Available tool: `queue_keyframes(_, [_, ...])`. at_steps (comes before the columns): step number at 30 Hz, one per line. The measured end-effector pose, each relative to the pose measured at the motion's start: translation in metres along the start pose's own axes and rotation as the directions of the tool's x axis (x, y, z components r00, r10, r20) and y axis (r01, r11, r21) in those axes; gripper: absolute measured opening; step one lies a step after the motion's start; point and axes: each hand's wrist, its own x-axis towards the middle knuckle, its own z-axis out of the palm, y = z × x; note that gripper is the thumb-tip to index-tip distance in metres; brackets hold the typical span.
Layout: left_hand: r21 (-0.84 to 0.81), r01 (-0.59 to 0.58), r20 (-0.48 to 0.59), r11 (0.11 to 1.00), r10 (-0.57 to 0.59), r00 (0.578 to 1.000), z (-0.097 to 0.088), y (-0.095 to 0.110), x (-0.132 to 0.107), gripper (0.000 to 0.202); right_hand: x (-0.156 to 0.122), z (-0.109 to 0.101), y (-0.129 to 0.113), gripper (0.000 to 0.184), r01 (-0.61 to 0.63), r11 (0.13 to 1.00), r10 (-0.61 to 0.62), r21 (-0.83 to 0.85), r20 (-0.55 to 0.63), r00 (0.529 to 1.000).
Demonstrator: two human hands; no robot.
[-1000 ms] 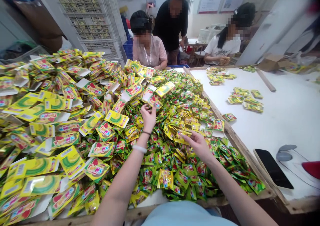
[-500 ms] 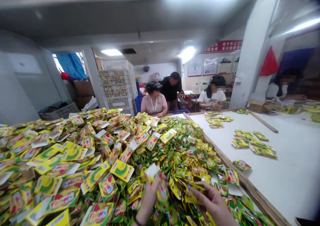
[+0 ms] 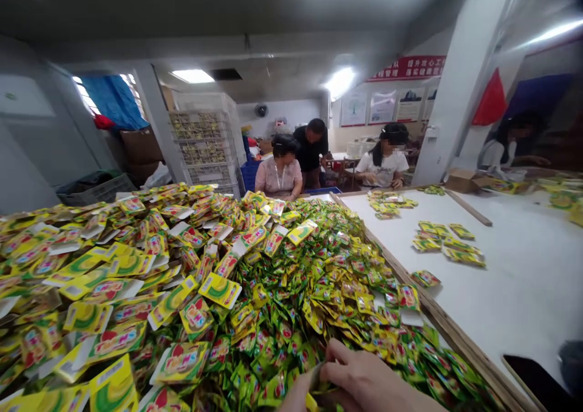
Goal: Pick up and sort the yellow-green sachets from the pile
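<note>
Bottom centre: pack [image 3: 312,402] is being held, seemingly for steadiness, by curled fingers [image 3: 337,372] of right hand [image 3: 362,378]; left hand [image 3: 295,397] grip unclear.

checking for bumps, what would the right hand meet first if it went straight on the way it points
Likely the partly hidden item just ahead, perhaps already touched, then the left hand; depth there is unclear.

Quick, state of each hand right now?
Left bare hand: mostly out of frame, grip can't be told.
Right bare hand: fingers curled at a blurred grey-yellow item, hold unclear.
</note>
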Motion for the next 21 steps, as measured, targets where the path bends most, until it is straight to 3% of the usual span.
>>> queue_keyframes(2, [0.039, 0.017, 0.106, 0.999, -0.021, 0.994, 0.007, 0.002, -0.002, 0.056, -0.009, -0.007, -0.004, 0.021, -0.031, 0.997, 0.03, 0.069, 0.014, 0.999])
queue_keyframes(5, [0.099, 0.076, 0.197, 0.992, -0.095, 0.976, 0.01, 0.007, -0.005, 0.059, -0.019, -0.011, 0.0, 0.027, -0.03, 0.959, 0.053, 0.283, -0.075, 0.996])
queue_keyframes(8, [0.058, 0.131, 0.277, 0.99, -0.142, 0.95, 0.008, 0.01, -0.007, 0.083, -0.024, 0.0, 0.012, 0.015, 0.058, 0.94, -0.01, 0.336, -0.142, 0.99])
queue_keyframes(12, [0.039, 0.194, 0.402, 0.98, -0.193, 0.895, 0.011, 0.012, -0.004, 0.105, -0.03, 0.018, 0.019, 0.023, 0.111, 0.884, -0.105, 0.453, -0.039, 0.994])
queue_keyframes(14, [0.031, 0.218, 0.398, 0.975, -0.212, 0.892, 0.017, 0.011, 0.003, 0.112, -0.033, 0.02, 0.021, 0.025, 0.059, 0.869, -0.084, 0.491, 0.029, 0.996])
queue_keyframes(16, [0.005, 0.185, 0.377, 0.983, -0.173, 0.91, 0.025, 0.011, 0.013, 0.115, -0.036, 0.017, 0.027, 0.022, 0.026, 0.897, -0.021, 0.442, -0.016, 1.0])
queue_keyframes(19, [0.016, -0.009, 0.292, 1.0, 0.004, 0.957, 0.03, 0.017, 0.026, 0.102, -0.047, -0.007, 0.057, 0.022, -0.044, 0.956, 0.121, 0.29, -0.252, 0.96])
queue_keyframes(21, [0.171, -0.189, 0.114, 0.967, 0.171, 0.979, 0.022, 0.026, 0.024, 0.078, -0.058, -0.036, 0.094, 0.026, -0.176, 0.972, 0.228, 0.155, -0.441, 0.868])
